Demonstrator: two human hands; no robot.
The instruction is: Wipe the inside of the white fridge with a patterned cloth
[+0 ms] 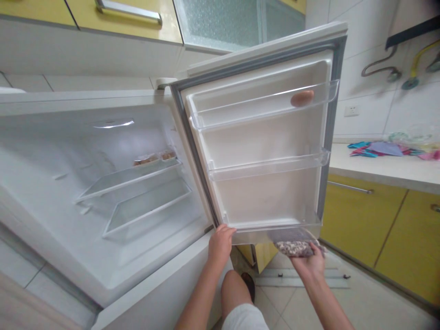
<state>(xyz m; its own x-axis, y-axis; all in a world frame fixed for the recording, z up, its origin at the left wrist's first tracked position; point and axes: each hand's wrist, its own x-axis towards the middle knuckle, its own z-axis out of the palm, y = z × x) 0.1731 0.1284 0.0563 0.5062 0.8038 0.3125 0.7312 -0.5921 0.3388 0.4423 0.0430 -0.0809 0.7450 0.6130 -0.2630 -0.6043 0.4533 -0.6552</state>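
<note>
head view: left hand grips fridge door, right hand clutches speckled bag over tiled floor.

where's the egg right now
The egg lies in the top door shelf of the open fridge, at its right end, upper right of the head view.

Legible text, labels, brands, numbers, signs: none. The open fridge door, its shelves and the fridge interior carry no readable marking. The speckled bag held under the door shows only a pattern, no print that can be read. The yellow cabinets and the wall socket are likewise unmarked.
</note>
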